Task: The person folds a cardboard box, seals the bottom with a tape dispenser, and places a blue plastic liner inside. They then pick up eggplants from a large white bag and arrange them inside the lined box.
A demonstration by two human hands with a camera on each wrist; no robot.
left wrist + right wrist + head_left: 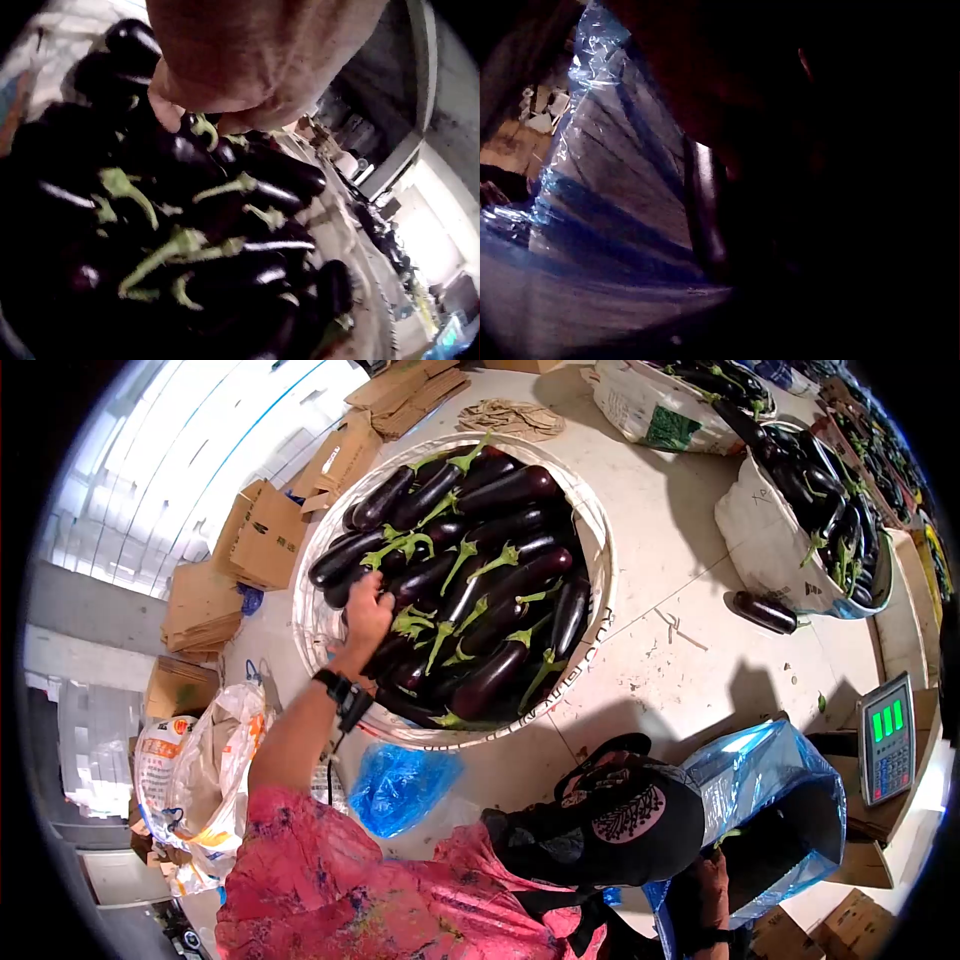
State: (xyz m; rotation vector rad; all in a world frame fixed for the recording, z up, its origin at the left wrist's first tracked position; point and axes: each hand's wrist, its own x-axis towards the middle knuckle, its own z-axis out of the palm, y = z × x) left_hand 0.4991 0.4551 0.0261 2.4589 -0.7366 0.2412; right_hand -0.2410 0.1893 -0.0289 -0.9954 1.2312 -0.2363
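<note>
Eggplants (478, 600), glossy, oblong and green-stemmed, fill a round white container (606, 560) beneath the left hand (369, 612), fingers bent, grip unclear. Right hand (712, 875), hold hidden, is at a crinkled, shiny blue plastic bag (745, 785).

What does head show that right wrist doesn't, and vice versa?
Only head: the round basket of eggplants, the left hand among them, the patterned cap and the digital scale.

Only right wrist: a close-up of a glossy dark surface, probably an eggplant's side; much of that view is too dark to read.

Both: the bluish plastic liner, seen from above in head and up close in right wrist.
</note>
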